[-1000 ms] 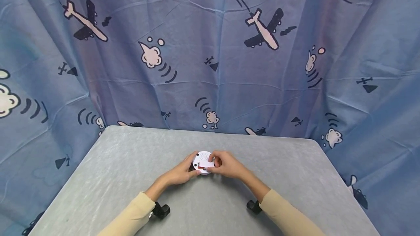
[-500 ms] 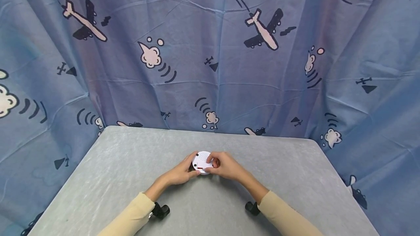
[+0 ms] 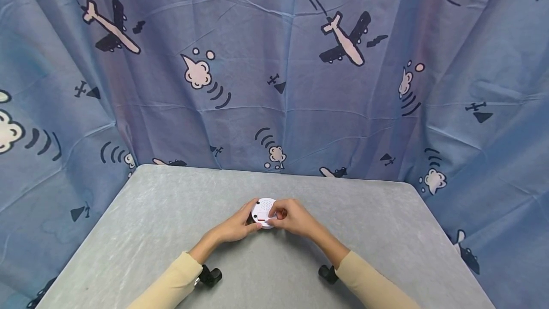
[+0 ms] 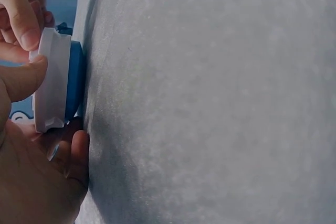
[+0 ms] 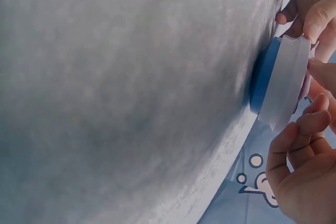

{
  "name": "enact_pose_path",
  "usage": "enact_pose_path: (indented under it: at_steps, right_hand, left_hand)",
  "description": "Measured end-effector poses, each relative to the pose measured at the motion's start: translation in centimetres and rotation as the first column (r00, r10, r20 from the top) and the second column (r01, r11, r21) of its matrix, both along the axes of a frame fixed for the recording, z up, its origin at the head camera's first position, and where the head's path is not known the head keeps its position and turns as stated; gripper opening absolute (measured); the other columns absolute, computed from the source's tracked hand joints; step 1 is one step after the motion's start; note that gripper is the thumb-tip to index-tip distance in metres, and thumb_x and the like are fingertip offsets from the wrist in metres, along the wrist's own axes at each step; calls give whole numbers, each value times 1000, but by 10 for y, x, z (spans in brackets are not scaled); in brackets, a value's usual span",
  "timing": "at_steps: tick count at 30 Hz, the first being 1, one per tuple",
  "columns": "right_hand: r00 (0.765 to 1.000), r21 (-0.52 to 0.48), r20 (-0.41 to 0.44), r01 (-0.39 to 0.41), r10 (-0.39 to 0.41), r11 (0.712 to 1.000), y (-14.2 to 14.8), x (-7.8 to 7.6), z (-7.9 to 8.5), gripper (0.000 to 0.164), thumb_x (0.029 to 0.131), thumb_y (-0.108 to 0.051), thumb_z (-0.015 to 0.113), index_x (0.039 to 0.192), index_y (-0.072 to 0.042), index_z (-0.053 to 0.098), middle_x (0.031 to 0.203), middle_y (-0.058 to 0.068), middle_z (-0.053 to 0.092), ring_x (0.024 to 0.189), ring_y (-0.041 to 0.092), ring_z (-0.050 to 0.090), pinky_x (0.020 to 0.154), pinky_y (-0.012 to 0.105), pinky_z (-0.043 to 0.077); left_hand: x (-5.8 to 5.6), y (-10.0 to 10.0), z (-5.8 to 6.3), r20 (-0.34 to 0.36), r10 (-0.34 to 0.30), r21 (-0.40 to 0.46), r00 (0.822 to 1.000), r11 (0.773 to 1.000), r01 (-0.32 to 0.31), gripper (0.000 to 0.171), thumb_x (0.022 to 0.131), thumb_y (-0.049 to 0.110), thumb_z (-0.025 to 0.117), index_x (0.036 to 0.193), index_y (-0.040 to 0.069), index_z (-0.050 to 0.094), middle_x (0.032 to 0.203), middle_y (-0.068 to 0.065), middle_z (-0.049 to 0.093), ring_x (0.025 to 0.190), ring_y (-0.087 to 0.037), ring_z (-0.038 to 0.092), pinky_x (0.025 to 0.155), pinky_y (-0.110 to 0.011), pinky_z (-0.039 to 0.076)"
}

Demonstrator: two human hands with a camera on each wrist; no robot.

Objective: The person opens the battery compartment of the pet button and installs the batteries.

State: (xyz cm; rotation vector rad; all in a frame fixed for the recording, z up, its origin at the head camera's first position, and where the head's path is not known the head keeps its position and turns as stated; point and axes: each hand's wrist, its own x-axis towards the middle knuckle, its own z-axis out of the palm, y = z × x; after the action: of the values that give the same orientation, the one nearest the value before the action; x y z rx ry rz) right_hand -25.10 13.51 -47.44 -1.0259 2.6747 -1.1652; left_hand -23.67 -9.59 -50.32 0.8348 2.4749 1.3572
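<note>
A round white device point(image 3: 265, 204) with a grid of small holes and dark dots on its upper face rests near the middle of the table. Its underside point(image 4: 76, 77) is blue. My left hand point(image 3: 235, 224) grips its rim from the left, thumb at the near edge and fingers round the far side. On the right, my right hand point(image 3: 297, 217) curls its thumb and forefinger onto a small white cover point(image 3: 267, 215) on the upper face. Beside the cover a thin red strip point(image 3: 261, 220) shows. The right fingers hide part of the device.
The grey table point(image 3: 180, 199) extends all around the hands. Behind it hangs a blue curtain point(image 3: 240, 85) with printed airplanes. Black wrist cameras sit under both sleeves, the left camera point(image 3: 210, 276) and the right camera point(image 3: 328, 274).
My right hand has shifted slightly left with the white cover over the face. The red area, wider a second ago, has narrowed to a thin strip. My left hand has stayed in place.
</note>
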Motion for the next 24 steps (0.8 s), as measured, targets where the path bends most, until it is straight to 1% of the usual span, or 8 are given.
enact_pose_path:
  at_steps: [7, 11, 15, 18, 20, 22, 24]
  right_hand:
    - [997, -94, 73, 22, -16, 995, 2, -6, -11, 14, 83, -9, 86, 86, -9, 73, 67, -7, 52, 61, 7, 46, 53, 23, 37]
    - [995, -121, 97, 35, -23, 992, 4, -8, -14, 16, 81, -9, 87, 87, -8, 73, 67, -6, 52, 60, 8, 45, 53, 22, 36]
    - [990, -149, 133, 60, -40, 987, 5, -8, -15, 21, 80, -8, 89, 93, -5, 72, 73, 2, 53, 60, 8, 44, 52, 21, 35]
    - [986, -155, 150, 96, -73, 983, 5, -7, -16, 33, 78, -10, 90, 104, -5, 71, 83, 8, 54, 61, 10, 45, 53, 22, 38]
    - [984, -142, 145, 126, -105, 982, 5, -7, -17, 44, 76, -13, 92, 113, -6, 69, 91, 10, 55, 66, 13, 49, 57, 24, 41]
    - [980, -111, 140, 160, -144, 981, 5, -7, -17, 56, 75, -17, 93, 123, -8, 67, 102, 10, 55, 78, 17, 53, 66, 29, 46]
    - [976, -101, 151, 176, -160, 979, 5, -8, -17, 66, 74, -20, 94, 132, -7, 63, 114, 11, 54, 94, 23, 56, 77, 35, 48]
  left_hand:
    - [0, 0, 1, -5, -5, 12, 1000, 1000, 5, 72, 101, 14, 63, 153, -14, 21, 152, -34, 31, 142, -44, 30, 114, -56, 26]
    - [0, 0, 1, -1, -6, 16, 1000, 1000, 6, 72, 101, 13, 63, 153, -13, 21, 151, -33, 32, 141, -44, 31, 113, -56, 27]
    - [-2, 0, 0, 0, -15, 25, 1000, 1000, 15, 72, 101, 13, 64, 154, -11, 22, 151, -31, 34, 140, -41, 33, 113, -55, 27]
    - [-3, 0, -1, -3, -19, 27, 1000, 999, 20, 72, 101, 13, 64, 154, -11, 22, 150, -30, 34, 140, -41, 33, 113, -55, 27]
    - [-3, -1, -2, -3, -15, 15, 1000, 1000, 15, 72, 101, 14, 64, 154, -11, 22, 151, -31, 33, 141, -41, 32, 114, -55, 27]
    - [-3, -1, -2, 0, -9, 9, 1000, 1000, 9, 73, 101, 15, 64, 154, -11, 21, 152, -31, 32, 141, -42, 31, 114, -55, 26]
    - [-2, -1, -2, 2, -4, 1, 1000, 1000, 4, 73, 101, 16, 63, 154, -11, 21, 153, -32, 31, 142, -42, 31, 114, -55, 26]
